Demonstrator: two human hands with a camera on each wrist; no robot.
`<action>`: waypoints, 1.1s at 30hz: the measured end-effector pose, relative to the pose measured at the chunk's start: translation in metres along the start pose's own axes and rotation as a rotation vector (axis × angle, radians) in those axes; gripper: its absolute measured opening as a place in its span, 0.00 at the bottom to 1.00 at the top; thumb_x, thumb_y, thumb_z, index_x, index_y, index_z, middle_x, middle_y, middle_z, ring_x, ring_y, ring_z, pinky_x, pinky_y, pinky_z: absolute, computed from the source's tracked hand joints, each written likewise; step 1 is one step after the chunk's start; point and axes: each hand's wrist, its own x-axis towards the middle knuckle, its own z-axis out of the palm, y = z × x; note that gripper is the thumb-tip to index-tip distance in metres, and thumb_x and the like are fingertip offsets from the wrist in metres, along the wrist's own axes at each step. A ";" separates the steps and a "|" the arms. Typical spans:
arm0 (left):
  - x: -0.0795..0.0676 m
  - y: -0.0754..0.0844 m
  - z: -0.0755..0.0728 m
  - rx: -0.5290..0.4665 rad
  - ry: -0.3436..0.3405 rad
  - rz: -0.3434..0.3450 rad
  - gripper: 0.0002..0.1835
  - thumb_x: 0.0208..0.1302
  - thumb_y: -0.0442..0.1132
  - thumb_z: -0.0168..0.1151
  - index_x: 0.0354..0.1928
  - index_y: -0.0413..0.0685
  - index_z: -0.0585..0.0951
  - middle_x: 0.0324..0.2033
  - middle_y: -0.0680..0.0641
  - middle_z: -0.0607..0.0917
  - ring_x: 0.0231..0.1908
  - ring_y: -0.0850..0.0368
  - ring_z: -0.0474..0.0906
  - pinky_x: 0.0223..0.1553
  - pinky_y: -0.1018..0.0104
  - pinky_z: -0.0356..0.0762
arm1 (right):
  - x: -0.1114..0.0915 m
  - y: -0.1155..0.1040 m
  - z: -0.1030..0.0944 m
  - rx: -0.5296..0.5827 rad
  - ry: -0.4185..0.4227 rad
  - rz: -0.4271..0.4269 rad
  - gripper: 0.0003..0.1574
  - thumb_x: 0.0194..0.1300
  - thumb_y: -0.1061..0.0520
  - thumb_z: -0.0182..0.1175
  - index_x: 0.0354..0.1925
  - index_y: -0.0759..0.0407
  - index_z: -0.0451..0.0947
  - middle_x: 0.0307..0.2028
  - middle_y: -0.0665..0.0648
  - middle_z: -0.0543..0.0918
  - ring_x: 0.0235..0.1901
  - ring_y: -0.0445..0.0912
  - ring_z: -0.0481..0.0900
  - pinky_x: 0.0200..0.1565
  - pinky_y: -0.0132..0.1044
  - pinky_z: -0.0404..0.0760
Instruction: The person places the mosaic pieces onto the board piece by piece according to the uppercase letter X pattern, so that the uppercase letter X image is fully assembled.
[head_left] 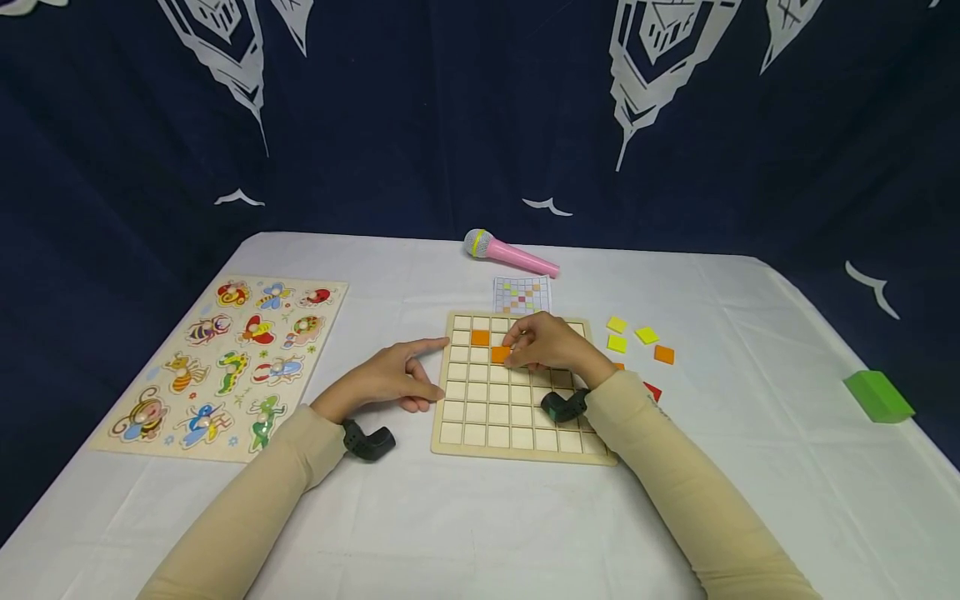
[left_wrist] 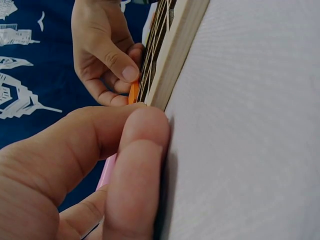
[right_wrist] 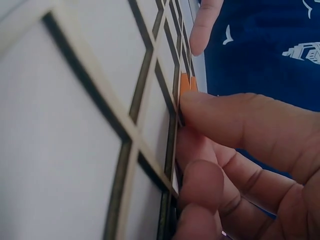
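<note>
Pinching an orange tile (head_left: 500, 356) at the board (head_left: 497, 414)
Gripping by one side with the right hand (head_left: 553, 342) — probably for control; touching the board's left edge with the left hand's (head_left: 390, 379) straight index and thumb — probably to steady.

We list: grid board (head_left: 498, 414), pale smooth wood; orange tile (head_left: 500, 356), matt (wood or plastic, we cannot tell); desk (head_left: 420, 533), cloth-covered, matt white; microphone handle (head_left: 521, 257), smooth pink plastic; card (head_left: 522, 293), printed paper.
</note>
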 end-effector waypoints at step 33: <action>-0.001 0.000 0.000 0.001 0.003 -0.012 0.51 0.65 0.30 0.77 0.85 0.45 0.61 0.32 0.41 0.87 0.25 0.59 0.87 0.30 0.68 0.89 | -0.012 0.014 -0.017 0.008 -0.050 -0.048 0.12 0.75 0.64 0.63 0.52 0.68 0.87 0.34 0.55 0.85 0.27 0.45 0.79 0.32 0.32 0.82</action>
